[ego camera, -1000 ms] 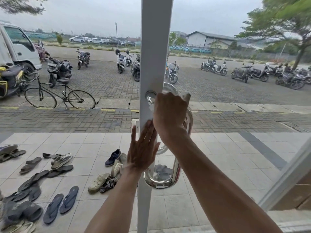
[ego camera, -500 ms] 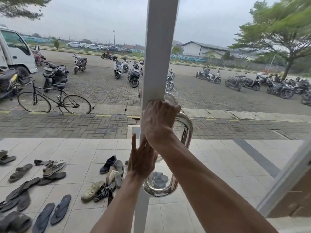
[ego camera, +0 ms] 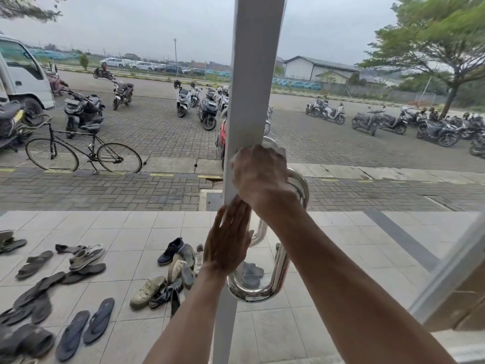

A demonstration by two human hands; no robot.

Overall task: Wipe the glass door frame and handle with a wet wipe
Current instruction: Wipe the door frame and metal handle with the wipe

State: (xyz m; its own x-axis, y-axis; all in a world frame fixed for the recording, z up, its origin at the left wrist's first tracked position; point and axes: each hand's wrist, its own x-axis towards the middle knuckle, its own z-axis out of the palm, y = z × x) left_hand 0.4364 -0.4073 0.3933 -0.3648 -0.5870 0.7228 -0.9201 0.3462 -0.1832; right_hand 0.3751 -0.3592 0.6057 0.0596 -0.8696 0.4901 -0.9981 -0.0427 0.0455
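A white vertical door frame (ego camera: 256,74) runs down the middle of the view between glass panes. A chrome loop handle (ego camera: 280,271) is fixed to its right side. My right hand (ego camera: 262,177) presses against the frame at the top of the handle, closed over a wet wipe (ego camera: 282,151) of which only a pale corner shows past the fingers. My left hand (ego camera: 228,248) lies flat on the frame just below, fingers straight and holding nothing. It covers the handle's lower left part.
A slanted white frame edge (ego camera: 446,269) stands at the lower right. Through the glass are several shoes and sandals (ego camera: 86,256) on pale tiles, a bicycle (ego camera: 84,153), parked motorbikes (ego camera: 207,111) and a white truck (ego camera: 23,74).
My right hand has slid left from the handle's upper mount onto the frame. My left hand has stayed flat on the frame. The view has shifted slightly.
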